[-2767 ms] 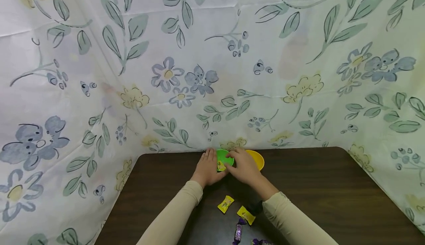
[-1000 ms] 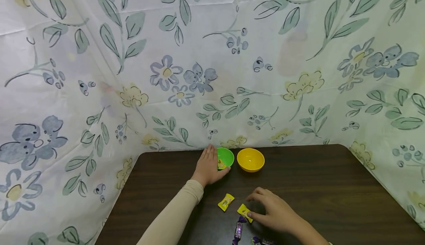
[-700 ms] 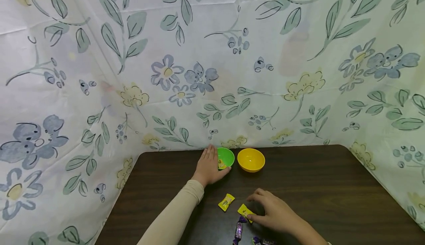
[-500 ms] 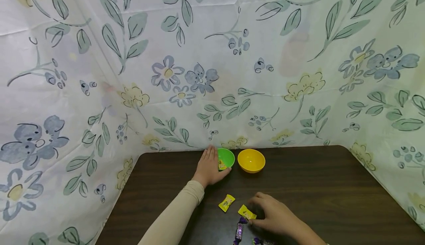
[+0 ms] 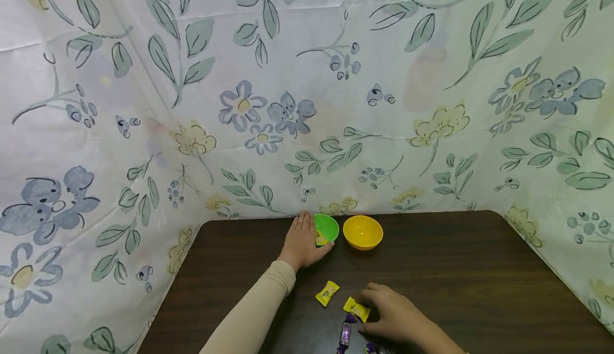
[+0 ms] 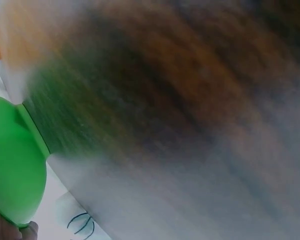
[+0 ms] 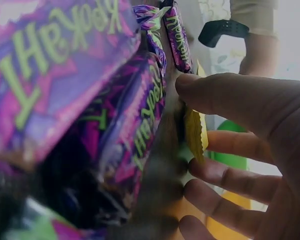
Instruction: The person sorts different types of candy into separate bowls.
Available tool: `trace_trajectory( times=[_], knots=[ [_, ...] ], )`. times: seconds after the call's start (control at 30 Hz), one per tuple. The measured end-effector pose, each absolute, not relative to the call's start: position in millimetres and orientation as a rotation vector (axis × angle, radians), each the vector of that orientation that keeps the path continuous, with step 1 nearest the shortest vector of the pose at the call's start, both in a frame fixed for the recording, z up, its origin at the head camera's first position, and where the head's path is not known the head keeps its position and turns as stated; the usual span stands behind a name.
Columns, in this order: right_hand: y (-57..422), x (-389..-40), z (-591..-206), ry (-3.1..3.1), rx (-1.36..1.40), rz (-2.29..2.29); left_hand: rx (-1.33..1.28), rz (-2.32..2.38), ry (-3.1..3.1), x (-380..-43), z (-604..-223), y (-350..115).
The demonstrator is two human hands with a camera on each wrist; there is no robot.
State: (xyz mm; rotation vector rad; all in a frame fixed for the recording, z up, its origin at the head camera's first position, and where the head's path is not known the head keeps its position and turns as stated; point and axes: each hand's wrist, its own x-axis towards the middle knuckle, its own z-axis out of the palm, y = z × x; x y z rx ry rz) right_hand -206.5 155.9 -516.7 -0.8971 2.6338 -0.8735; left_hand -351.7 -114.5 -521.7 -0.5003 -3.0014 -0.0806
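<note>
My left hand (image 5: 301,243) lies with straight fingers along the left side of a green bowl (image 5: 330,228), its thumb by the front rim. Yellow-wrapped candy shows inside. In the left wrist view the green bowl (image 6: 15,160) is seen from the side, with fingertips (image 6: 5,227) at its rim. My right hand (image 5: 395,314) is low over the table beside a yellow-wrapped candy (image 5: 356,308). The right wrist view shows that yellow candy (image 7: 196,134) between the spread thumb and fingers, with the thumb apart from it. Another yellow candy (image 5: 327,294) lies to the left.
A yellow bowl (image 5: 363,232) stands right of the green one. A purple-wrapped candy (image 5: 345,334) lies nearer me, with more purple candies (image 5: 376,348) at the bottom edge. Patterned cloth (image 5: 307,103) hangs behind the dark wooden table (image 5: 455,268).
My right hand has gone from the bowls back to the candy near me, where its thumb has now drawn off the wrapper. The left hand stays at the green bowl.
</note>
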Motion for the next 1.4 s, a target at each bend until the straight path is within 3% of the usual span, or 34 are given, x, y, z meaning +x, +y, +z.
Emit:
trace_trajectory(
  times=[1.4],
  knots=[
    [143.9,-224.6,-507.0,2.814,-1.005,-0.908,-0.489,-0.019,-2.992,-350.0,-521.2,-112.6]
  ],
)
